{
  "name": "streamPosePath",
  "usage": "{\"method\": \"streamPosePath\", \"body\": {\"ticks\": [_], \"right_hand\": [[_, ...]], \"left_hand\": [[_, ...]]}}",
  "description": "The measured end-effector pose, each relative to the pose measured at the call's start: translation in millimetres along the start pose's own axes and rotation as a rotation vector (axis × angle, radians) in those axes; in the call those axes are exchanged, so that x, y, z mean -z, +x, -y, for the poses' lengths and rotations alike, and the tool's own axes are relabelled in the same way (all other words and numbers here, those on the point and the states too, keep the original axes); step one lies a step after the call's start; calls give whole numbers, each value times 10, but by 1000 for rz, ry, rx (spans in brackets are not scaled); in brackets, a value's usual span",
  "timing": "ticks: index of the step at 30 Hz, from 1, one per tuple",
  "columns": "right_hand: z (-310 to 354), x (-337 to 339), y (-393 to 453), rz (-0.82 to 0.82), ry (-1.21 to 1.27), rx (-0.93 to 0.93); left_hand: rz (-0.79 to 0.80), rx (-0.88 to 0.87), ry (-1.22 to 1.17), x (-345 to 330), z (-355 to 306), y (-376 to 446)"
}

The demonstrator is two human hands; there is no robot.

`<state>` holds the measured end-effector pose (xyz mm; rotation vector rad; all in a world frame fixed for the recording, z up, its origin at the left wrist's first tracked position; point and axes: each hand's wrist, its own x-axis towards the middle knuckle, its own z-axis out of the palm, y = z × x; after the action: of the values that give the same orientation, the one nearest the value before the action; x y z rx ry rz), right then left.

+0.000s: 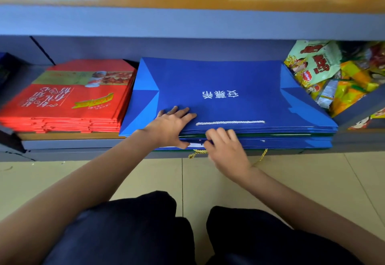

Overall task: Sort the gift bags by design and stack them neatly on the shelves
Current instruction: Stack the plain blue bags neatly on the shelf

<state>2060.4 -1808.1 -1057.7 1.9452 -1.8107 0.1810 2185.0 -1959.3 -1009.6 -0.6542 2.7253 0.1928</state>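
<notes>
A stack of blue gift bags (225, 98) lay flat on the low shelf (68, 143), white characters printed on the top bag and a white rope handle (230, 122) lying along its near edge. The front of the stack stuck out a bit past the shelf lip.

The left hand (174, 126) gripped the near-left edge of the stack — fingers spread flat on top of the uppermost bag, thumb tucked under a bundle of the upper bags. The right hand (226, 147) was at the front edge just beside the left, fingers curled into the layers of bags, pinching into the stack lower down. The two hands were close together, almost touching. A yellow cord handle (198, 153) hung out below the stack, near the right hand, with its other end showing further right.

To the left of the blue stack, just beside it, sat a stack of red gift bags (68, 98) with white script and a food picture on the top one — it was flat on the same shelf. To the right, colourful snack packets (325, 73) were piled in the next section, a green-white one on top, touching the far right corner of the blue stack.

An upper shelf board (187, 23) ran across overhead, blurred. Beige floor tiles (83, 177) lay below; the person's dark-trousered knees (145, 223) showed at the bottom of the view, both forearms bare.
</notes>
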Motion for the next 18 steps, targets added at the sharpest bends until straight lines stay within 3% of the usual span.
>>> {"method": "streamPosePath", "body": {"ticks": [5,8,13,15,18], "right_hand": [[-691,368,-367,81,-10,-55],[-1054,565,-537,129,31,-232],[-1156,859,-431,74,688,-798],[-1027,900,-370,-23,872,-864],[-702,830,-286,-72,940,-882]], "left_hand": [[-73,-77,160,-35,-181,1],[-167,-210,247,-38,-379,88],[-224,-222,199,36,-370,143],[-329,-263,131,92,-330,124],[-465,-256,133,101,-230,149]]}}
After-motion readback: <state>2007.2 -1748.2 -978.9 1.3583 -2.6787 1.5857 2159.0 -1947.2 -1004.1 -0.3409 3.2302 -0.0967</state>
